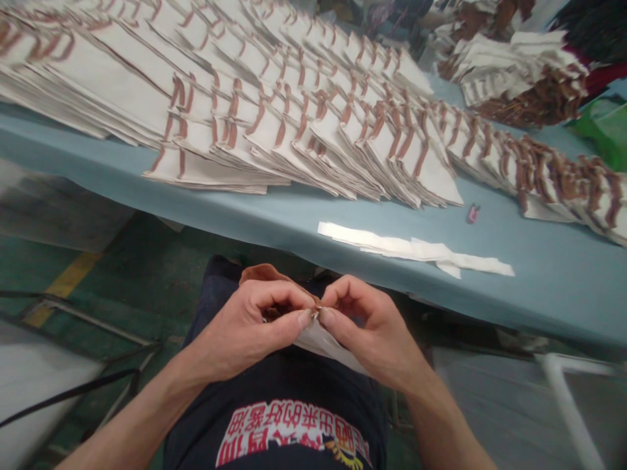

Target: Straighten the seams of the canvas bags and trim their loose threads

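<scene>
From my remote seat: left hand and right hand pinch a fabric piece, their fingers hiding its middle; I can't tell what sits between the fingertips. Both forearms run out of view below. The cloth stacks overlap, covering most of each layer; those at the left end of the table are cut off, as are those at its right end. Near the table's front edge, a pink object is too small for me to identify. Toward the back edge, a heap blurs. The green item beside it is cropped.
</scene>
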Demonstrator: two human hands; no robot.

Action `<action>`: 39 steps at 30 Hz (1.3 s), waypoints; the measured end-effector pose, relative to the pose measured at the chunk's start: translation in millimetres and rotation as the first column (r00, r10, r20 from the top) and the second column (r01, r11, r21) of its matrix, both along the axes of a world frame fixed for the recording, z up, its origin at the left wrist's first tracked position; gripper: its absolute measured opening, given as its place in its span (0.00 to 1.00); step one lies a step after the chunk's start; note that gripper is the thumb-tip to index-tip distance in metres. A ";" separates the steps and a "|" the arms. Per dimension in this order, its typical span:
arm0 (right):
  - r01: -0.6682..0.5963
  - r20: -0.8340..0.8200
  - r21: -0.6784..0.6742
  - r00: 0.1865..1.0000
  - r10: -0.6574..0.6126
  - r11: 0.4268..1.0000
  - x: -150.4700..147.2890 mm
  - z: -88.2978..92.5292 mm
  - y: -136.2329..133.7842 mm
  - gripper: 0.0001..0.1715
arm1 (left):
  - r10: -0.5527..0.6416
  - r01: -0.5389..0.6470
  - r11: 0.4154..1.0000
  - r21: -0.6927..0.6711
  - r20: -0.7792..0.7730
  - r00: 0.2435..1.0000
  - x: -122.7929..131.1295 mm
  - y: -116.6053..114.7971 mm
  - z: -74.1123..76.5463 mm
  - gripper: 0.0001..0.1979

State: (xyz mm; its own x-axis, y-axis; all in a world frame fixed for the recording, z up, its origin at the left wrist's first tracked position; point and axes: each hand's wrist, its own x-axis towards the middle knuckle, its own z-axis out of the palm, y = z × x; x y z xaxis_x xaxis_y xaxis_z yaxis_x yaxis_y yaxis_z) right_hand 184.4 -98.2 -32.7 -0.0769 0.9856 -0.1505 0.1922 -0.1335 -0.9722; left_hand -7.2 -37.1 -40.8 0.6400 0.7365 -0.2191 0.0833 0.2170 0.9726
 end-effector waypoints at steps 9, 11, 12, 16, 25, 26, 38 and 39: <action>0.038 -0.069 -0.003 0.997 -0.038 0.999 -2.7 -3.3 2.6 0.14 | -0.030 0.032 0.990 0.139 -0.018 0.999 -0.3 -0.9 2.1 0.09; 0.042 -0.058 0.006 0.997 -0.042 0.999 -1.8 -4.0 2.5 0.15 | -0.043 0.043 0.990 0.137 0.000 0.999 0.4 -0.7 2.6 0.09; 0.039 -0.044 0.013 0.998 -0.038 0.999 -1.1 -4.1 2.4 0.14 | -0.049 0.048 0.989 0.137 0.003 0.999 0.9 -0.5 2.9 0.09; 0.012 0.056 0.054 0.998 -0.015 0.998 3.2 -2.5 1.8 0.12 | -0.073 0.076 0.984 0.164 -0.021 0.997 1.0 0.6 5.5 0.09; -0.089 0.251 0.189 0.967 0.040 0.978 10.1 6.1 -0.1 0.08 | -0.179 0.178 0.982 0.071 0.018 0.984 -6.5 4.1 0.8 0.14; -0.099 0.262 0.190 0.964 0.047 0.977 10.0 6.6 0.0 0.08 | -0.184 0.181 0.981 0.066 0.039 0.982 -6.6 4.6 -1.9 0.15; -0.119 0.191 0.127 0.977 0.094 0.985 13.0 -2.6 -1.0 0.08 | -0.166 0.180 0.979 -0.095 0.140 0.976 -6.7 5.1 -11.0 0.13; -0.114 0.182 0.117 0.979 0.092 0.987 13.4 -3.1 -1.7 0.09 | -0.169 0.180 0.980 -0.083 0.123 0.978 -6.9 5.3 -10.2 0.13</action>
